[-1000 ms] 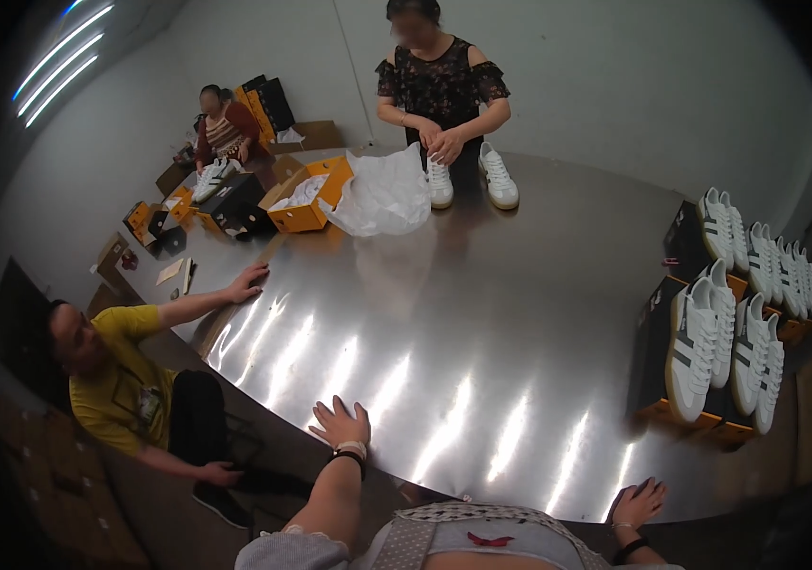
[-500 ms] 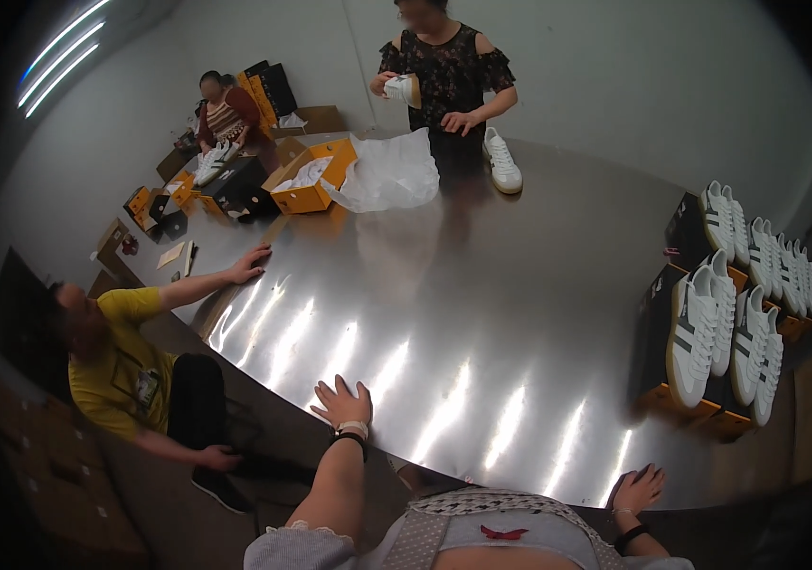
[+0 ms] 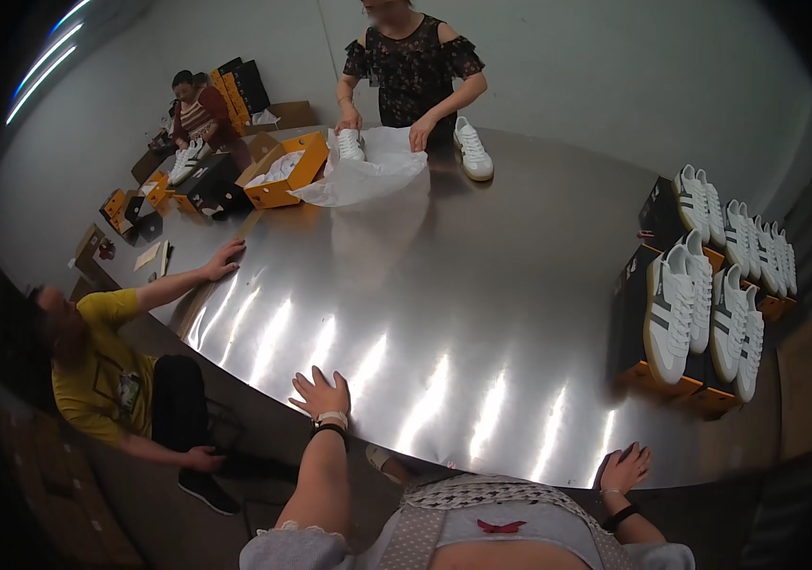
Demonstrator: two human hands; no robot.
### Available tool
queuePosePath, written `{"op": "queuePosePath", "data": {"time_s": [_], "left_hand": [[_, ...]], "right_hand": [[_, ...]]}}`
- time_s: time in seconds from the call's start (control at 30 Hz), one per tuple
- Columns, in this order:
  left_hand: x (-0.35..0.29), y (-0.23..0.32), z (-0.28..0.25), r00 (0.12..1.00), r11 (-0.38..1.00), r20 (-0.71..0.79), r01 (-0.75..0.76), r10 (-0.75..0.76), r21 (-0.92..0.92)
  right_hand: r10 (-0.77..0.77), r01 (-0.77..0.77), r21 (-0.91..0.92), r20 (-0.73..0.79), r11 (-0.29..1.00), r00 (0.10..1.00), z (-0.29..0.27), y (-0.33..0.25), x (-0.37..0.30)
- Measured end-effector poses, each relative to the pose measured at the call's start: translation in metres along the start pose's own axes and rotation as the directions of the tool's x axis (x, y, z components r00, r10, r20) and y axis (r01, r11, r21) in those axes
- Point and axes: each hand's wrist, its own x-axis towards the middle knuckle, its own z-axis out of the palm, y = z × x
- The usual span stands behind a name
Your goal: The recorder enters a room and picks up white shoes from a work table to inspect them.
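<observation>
My left hand lies with fingers spread on the near edge of the shiny metal table. Farther right along that edge, my right hand rests with its fingers stretched out. Neither hand holds anything. Closest to my right hand are white sneakers with dark stripes and tan soles, in pairs on black-and-orange shoe boxes. Across the table, a person in a dark patterned top has one hand on a white sneaker and the other on white wrapping paper. Another white sneaker stands beside them.
An open orange shoe box with paper inside is beside the wrapping paper. A person in yellow sits at the left, one hand on the table. At the far left, another person handles white shoes near several boxes.
The person opposite has lowered the sneaker onto the wrapping paper and brought the other hand to the paper. My view has shifted slightly; my hands stay on the table edge.
</observation>
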Motion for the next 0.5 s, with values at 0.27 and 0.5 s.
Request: {"op": "queuePosePath", "data": {"time_s": [0.27,0.5], "left_hand": [[0.000,0.003,-0.004,1.000,1.000,0.014,-0.005,0.005,0.015],[-0.002,-0.001,-0.002,1.000,1.000,0.016,0.003,-0.003,0.014]], "right_hand": [[0.013,-0.013,-0.003,-0.009,1.000,1.000,0.008,0.006,0.000],[0.012,-0.012,-0.044,-0.003,0.999,1.000,0.009,0.004,0.000]]}}
